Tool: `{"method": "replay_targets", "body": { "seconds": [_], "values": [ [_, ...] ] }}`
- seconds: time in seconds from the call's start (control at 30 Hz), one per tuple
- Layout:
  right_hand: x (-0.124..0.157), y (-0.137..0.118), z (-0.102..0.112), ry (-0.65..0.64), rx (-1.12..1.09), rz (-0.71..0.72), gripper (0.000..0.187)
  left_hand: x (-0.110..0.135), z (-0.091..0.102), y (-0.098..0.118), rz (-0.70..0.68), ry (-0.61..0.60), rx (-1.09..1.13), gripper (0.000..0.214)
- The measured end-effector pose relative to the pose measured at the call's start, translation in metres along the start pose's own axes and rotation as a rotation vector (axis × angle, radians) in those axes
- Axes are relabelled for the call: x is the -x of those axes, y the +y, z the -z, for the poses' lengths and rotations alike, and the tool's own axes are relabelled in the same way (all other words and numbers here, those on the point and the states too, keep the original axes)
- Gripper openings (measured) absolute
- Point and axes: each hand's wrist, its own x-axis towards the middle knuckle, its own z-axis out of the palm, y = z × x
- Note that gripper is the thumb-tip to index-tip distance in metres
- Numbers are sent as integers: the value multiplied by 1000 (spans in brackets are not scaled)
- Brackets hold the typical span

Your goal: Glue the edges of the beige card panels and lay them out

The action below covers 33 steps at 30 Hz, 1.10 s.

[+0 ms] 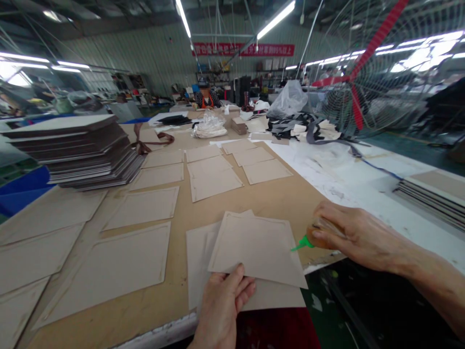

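My left hand grips the near edge of a beige cardboard panel, thumb on top and fingers beneath. The panel is tilted over more beige panels at the table's front edge. In my right hand is a squeeze bottle with amber contents and a green nozzle. The nozzle tip points left at the held panel's right edge; whether it touches cannot be told. Thin glossy lines run along some of the panel's edges.
Several flat panels lie in rows on the brown-covered table. A tall stack of boards stands left, another stack right. A red-bladed fan is at the right. Fabric scraps and a person are farther back.
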Motion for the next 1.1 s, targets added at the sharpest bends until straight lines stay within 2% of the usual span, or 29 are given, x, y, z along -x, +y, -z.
{"method": "replay_targets", "body": {
  "seconds": [0.27,0.4,0.53,0.73,0.9,1.0,1.1],
  "values": [
    [36,-20,2,-54,-146,26,24,1,-1,1,-6,-5,-31,21],
    [43,-24,2,-56,-173,11,24,2,-1,2,-7,4,-42,22],
    [34,-12,0,-73,-146,-6,27,2,-1,2,-2,4,-48,23],
    [0,16,-7,43,-49,-42,28,0,0,3,11,10,-60,22],
    [-24,28,-13,105,42,-85,30,1,-2,4,12,33,-57,22],
    [-24,29,-14,120,46,-77,31,0,-1,3,7,19,-53,23],
    [-12,23,-12,84,-15,-56,29,-1,0,2,2,4,-47,24]
  ]
}}
